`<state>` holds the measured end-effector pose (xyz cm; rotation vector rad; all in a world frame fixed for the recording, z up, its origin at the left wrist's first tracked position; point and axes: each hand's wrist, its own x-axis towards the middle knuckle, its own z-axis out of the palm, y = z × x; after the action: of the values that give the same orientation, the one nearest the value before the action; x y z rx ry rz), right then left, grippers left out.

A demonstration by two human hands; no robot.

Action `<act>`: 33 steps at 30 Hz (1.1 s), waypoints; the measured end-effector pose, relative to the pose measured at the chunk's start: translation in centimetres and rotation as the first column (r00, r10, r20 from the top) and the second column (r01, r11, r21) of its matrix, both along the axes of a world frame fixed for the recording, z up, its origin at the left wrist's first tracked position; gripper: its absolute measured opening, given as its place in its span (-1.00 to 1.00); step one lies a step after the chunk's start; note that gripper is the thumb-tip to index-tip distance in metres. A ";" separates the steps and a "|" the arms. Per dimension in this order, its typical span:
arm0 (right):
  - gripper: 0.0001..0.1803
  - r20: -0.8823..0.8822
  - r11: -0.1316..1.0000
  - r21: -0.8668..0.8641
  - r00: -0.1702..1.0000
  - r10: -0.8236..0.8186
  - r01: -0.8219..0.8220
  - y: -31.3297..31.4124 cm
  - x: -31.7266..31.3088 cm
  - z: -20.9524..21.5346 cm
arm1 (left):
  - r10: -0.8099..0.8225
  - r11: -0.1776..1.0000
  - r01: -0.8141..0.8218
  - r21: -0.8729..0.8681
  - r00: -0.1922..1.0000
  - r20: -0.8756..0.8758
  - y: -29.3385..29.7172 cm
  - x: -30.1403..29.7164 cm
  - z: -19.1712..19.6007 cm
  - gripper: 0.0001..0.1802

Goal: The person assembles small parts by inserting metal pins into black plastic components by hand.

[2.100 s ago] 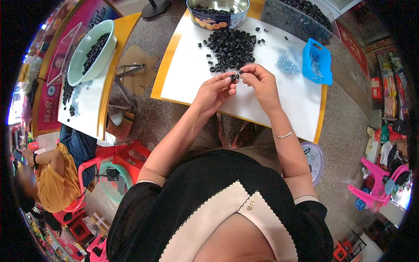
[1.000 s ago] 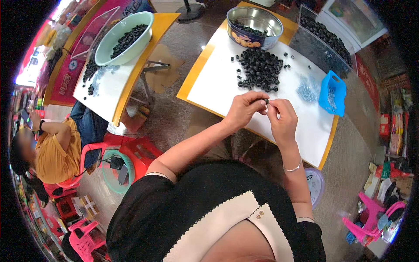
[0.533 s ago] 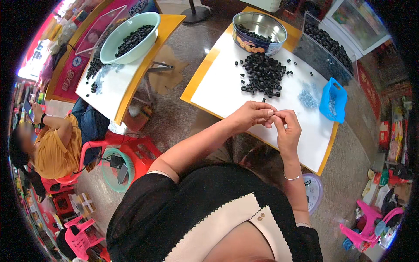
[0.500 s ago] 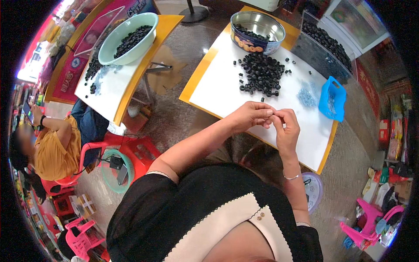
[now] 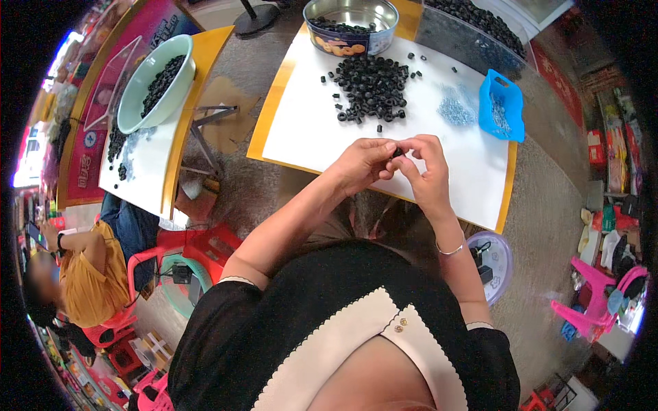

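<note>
Head view: my left grip [image 5: 361, 164] and right grip [image 5: 430, 171] pinch closed around a small, partly hidden black piece [image 5: 397, 152] over the white, yellow-edged counter [image 5: 298, 130], nearer me than a heap of stubby black rings [image 5: 370, 89].

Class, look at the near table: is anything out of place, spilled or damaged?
Nothing looks plainly damaged. A few black pieces lie apart from the black heap, and loose clear bits sit outside the blue tray, though both may be deliberate.

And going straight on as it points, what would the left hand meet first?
First the small black part, which the left hand seems to touch, then the right hand; depth there is unclear.
</note>
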<state>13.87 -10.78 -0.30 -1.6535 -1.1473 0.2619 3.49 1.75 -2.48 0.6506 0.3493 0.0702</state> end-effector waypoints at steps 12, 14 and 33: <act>-0.76 0.227 0.999 0.008 0.973 -0.037 0.036 0.1 0.3 -0.1 | 0.063 0.978 -0.042 0.204 0.993 -0.098 -0.9 0.4 0.0 -0.74; -0.77 0.265 0.999 0.004 0.964 -0.032 0.032 0.1 0.8 0.2 | 0.055 0.975 -0.043 0.216 0.997 -0.051 -1.1 0.6 0.0 -0.73; -0.69 0.417 0.795 0.190 0.686 -0.596 0.576 9.7 35.6 7.3 | 0.077 0.985 -0.054 0.162 0.987 -0.138 1.2 -1.6 0.6 -0.67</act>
<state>49.50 -1.10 7.01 -2.0098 -0.8672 -0.6037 1.87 2.93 -1.92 0.8037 0.5087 0.1155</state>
